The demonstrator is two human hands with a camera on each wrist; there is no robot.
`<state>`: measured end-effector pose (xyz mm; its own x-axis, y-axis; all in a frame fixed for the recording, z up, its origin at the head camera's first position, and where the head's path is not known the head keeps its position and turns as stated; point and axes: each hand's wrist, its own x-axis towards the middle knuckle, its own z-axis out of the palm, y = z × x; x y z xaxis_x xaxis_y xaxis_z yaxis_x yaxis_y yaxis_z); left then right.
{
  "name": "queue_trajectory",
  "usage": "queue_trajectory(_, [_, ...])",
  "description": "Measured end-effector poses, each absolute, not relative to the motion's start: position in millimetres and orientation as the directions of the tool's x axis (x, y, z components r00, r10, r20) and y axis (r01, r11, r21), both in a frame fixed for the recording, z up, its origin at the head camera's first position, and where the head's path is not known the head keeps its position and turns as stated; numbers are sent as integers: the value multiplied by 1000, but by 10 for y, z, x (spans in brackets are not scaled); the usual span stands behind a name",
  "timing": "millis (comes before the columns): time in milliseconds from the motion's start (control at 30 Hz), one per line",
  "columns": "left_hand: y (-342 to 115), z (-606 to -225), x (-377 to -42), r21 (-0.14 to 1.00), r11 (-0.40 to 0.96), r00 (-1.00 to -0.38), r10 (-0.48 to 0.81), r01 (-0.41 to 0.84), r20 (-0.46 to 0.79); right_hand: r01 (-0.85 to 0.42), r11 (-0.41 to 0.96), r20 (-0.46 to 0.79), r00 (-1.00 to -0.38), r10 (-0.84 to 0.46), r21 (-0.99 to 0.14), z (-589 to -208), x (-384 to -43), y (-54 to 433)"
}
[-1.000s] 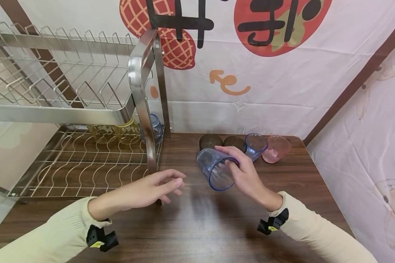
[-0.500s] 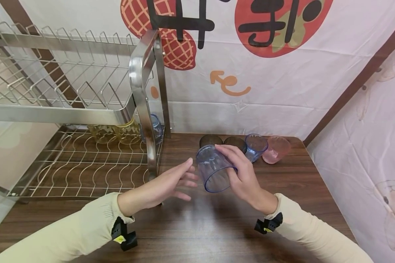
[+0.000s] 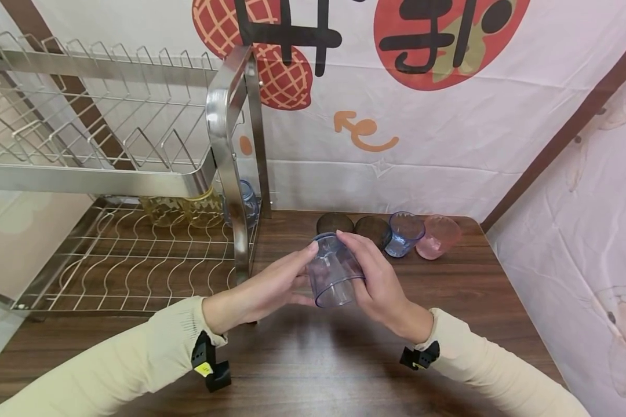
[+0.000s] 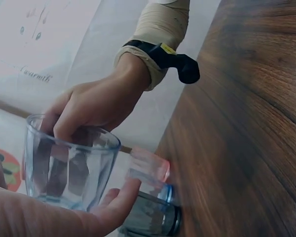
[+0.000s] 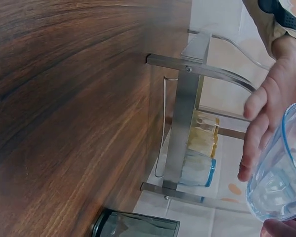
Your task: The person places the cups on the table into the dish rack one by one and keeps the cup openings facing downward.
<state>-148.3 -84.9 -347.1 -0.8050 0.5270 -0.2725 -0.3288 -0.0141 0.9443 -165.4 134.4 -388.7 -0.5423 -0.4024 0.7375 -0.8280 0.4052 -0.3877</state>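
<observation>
right hand grips tilted pale-blue glass between hands, above desk; left hand beside it, fingers extended, contact hard to judge. beyond right hand: two dark glasses, blue tumbler, pink tumbler. left of left hand: metal rack.

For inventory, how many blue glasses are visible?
3: the held blue glass, another blue glass on the table, a third blue glass on the rack's lower shelf. More may be hidden.

a transparent blue tapered cup is between the left hand and right hand. behind it are two dark transparent cups; left, a silver two-tier metal rack.
</observation>
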Motion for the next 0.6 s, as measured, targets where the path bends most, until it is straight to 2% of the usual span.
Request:
queue_trajectory(333, [-786, -3500, -1503, 938, -69, -805, 537, -339, -251, -815, 453, 713, -555, -429, -361, -3876, -1641, 1276])
queue_trajectory(500, [-753, -3511, -1524, 935, -66, -809, 525, -348, -264, -811, 388, 686, -580, -440, -438, -3895, -1625, 1294])
queue_trajectory(600, [-753, -3532, -1537, 936, -69, -821, 506, -346, -265, -824, 315, 679, -566, -467, -470, -3896, -1614, 1293])
